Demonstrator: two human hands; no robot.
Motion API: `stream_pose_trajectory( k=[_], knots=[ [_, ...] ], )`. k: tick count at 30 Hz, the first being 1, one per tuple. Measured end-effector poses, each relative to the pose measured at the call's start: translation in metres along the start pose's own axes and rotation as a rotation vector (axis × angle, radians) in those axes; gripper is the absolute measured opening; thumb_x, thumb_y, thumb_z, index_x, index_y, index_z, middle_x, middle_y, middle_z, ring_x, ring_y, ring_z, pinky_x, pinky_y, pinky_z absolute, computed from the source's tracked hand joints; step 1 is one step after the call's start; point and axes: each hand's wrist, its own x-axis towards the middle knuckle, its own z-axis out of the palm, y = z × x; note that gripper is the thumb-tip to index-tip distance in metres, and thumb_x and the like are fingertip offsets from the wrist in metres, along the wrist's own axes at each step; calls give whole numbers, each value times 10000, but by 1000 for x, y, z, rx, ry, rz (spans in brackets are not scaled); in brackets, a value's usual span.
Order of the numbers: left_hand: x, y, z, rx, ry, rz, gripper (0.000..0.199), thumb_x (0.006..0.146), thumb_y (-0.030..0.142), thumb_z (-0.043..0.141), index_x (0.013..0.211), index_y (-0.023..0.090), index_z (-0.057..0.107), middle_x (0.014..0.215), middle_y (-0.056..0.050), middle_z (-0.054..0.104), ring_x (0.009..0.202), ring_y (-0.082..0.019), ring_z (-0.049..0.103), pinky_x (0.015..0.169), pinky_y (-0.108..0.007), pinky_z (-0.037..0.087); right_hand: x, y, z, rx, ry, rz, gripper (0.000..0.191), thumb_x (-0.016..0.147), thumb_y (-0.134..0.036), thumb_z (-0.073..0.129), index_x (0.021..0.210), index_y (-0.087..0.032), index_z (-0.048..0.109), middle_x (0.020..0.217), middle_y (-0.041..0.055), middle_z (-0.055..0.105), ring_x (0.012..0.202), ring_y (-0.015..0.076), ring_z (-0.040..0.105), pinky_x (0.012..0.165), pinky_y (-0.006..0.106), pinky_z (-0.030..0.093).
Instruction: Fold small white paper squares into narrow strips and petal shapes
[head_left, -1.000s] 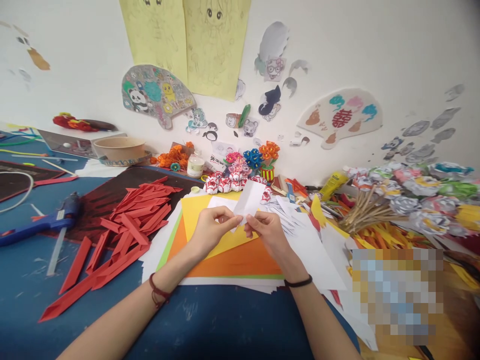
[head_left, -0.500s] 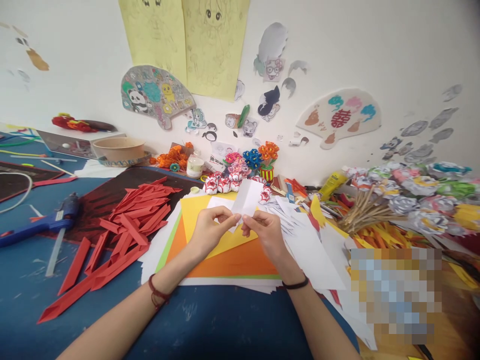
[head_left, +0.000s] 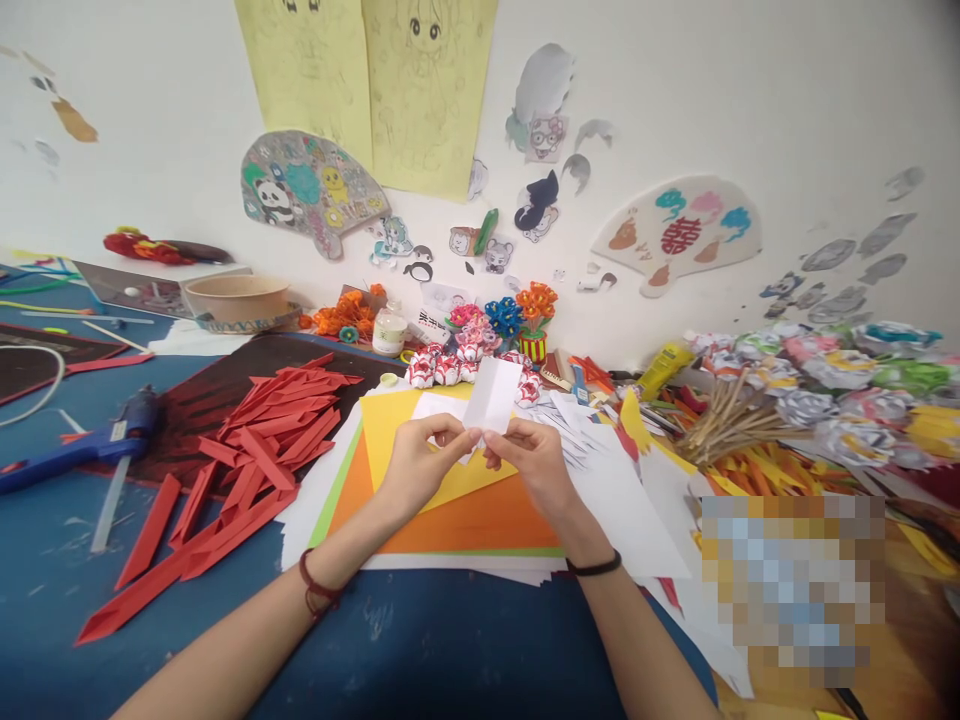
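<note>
A small strip of white paper (head_left: 493, 393), creased lengthwise, stands up between my two hands. My left hand (head_left: 426, 452) pinches its lower left corner between thumb and fingers. With thumb and forefinger, my right hand (head_left: 529, 455) grips the lower right edge, the two thumbs almost touching. Both hands hover over a stack of coloured sheets, with a yellow sheet (head_left: 382, 425) on top and an orange sheet (head_left: 465, 520) below it. Behind the strip, another white piece of paper (head_left: 435, 404) is partly hidden.
Folded red paper strips (head_left: 277, 430) lie piled at left, beside a blue glue gun (head_left: 124, 440). White sheets (head_left: 626, 500) spread at right, near a bunch of paper flowers (head_left: 840, 390) on sticks. Red-and-white paper flowers (head_left: 446, 370), a jar (head_left: 389, 332) and a bowl (head_left: 238, 298) line the back.
Almost nothing differs. Both hands keep their pinch on the white paper strip, and the view has shifted very slightly.
</note>
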Motion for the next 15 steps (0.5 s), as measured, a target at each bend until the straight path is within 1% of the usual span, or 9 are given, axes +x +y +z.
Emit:
stream_pose_trajectory(
  k=[9, 15],
  knots=[
    [-1, -1, 1, 57, 24, 44, 330, 844, 394, 599, 618, 159, 650, 588, 0, 620, 591, -124, 510, 607, -239, 379, 0, -1, -2, -29, -17, 30, 233, 738, -383, 748, 742, -153, 711, 599, 18, 658, 556, 142, 604, 561, 264, 472],
    [-3, -1, 4, 78, 48, 59, 317, 853, 388, 586, 638, 162, 641, 623, -6, 623, 615, -130, 520, 620, -239, 390, -1, -1, 2, -37, 34, -5, 216, 737, -360, 748, 690, -156, 694, 570, 10, 639, 544, 139, 601, 557, 257, 468]
  ],
)
